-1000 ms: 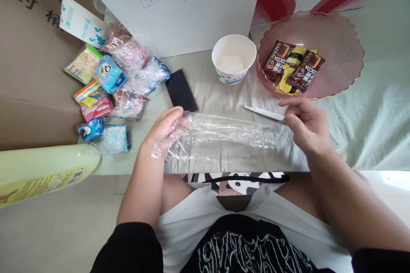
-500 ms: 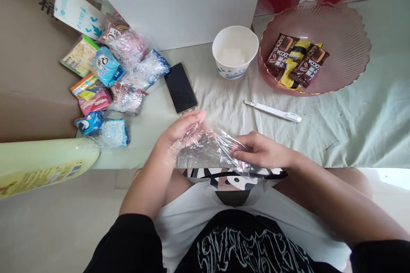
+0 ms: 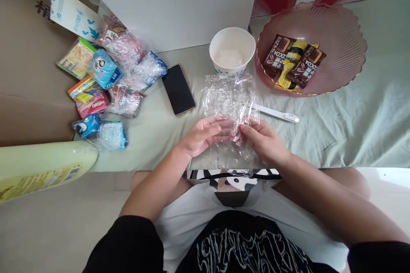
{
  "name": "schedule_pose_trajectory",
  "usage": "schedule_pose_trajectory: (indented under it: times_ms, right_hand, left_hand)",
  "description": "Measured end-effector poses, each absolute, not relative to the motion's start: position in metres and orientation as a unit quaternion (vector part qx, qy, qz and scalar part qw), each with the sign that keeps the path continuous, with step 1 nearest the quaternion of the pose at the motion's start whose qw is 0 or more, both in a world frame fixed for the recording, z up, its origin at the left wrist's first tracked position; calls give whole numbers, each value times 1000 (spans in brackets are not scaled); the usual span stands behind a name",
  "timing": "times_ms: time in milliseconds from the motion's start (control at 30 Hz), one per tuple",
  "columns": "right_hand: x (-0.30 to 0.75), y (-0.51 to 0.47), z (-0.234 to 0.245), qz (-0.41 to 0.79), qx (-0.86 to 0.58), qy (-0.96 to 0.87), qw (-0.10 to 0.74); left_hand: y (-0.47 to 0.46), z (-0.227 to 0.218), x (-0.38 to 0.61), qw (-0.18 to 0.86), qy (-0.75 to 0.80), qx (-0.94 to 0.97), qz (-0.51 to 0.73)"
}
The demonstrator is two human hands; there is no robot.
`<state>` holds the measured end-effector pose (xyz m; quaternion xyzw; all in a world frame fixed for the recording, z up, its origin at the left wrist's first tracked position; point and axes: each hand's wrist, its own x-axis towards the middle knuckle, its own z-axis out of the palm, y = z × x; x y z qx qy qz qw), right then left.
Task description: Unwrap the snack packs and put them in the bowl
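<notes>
A sheet of clear plastic film (image 3: 221,98), crinkled and see-through, spreads upright between my hands and hangs toward the table's front edge. My right hand (image 3: 267,140) pinches it between thumb and fingers near its middle. Behind the film lie the outstretched, spread fingers of my left hand (image 3: 205,134); its thumb points right and does not grip. Just beyond the film stands a white paper cup (image 3: 232,49), whose lower part the film overlaps. A slim white utility knife (image 3: 278,114) rests right of the film, its tip seen through the plastic.
A black phone (image 3: 178,89) lies left of my hands. Several film-wrapped snack packets (image 3: 104,68) are heaped at the left, by a tipped paper cup (image 3: 73,13). A pink scalloped bowl (image 3: 342,51) holds brown and yellow snack packets. A white box (image 3: 179,4) stands behind.
The bunched film has been spread out and raised forward, toward the paper cup. My left hand has moved right and its fingers have straightened; the right hand has shifted slightly up.
</notes>
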<state>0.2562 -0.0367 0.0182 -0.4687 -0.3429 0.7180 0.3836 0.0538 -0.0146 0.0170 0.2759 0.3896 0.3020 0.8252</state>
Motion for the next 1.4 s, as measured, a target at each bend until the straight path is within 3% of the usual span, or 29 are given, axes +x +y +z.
schedule_pose_trajectory:
  times_ms: [333, 533, 733, 900, 1067, 1200, 1400]
  right_hand:
    - [269, -42, 21, 572, -499, -474, 446]
    - [282, -35, 19, 380, -478, -689, 390]
    - [282, -29, 11, 217, -504, -747, 374]
    - [281, -31, 15, 112, -472, -763, 427]
    - [281, -40, 27, 327, -384, -759, 412]
    - [277, -44, 28, 606, -407, -560, 391]
    - [274, -38, 23, 746, -406, -406, 337]
  left_hand:
    - [-13, 21, 36, 604, 469, 485, 425]
    - [-13, 19, 30, 422, 426, 697, 394]
    - [-8, 16, 28, 200, 420, 802, 375]
    - [-9, 18, 27, 163, 424, 797, 398]
    - [-15, 26, 28, 388, 375, 734, 413]
    - [-19, 28, 33, 541, 459, 580, 400]
    - [-13, 26, 41, 586, 527, 445, 426]
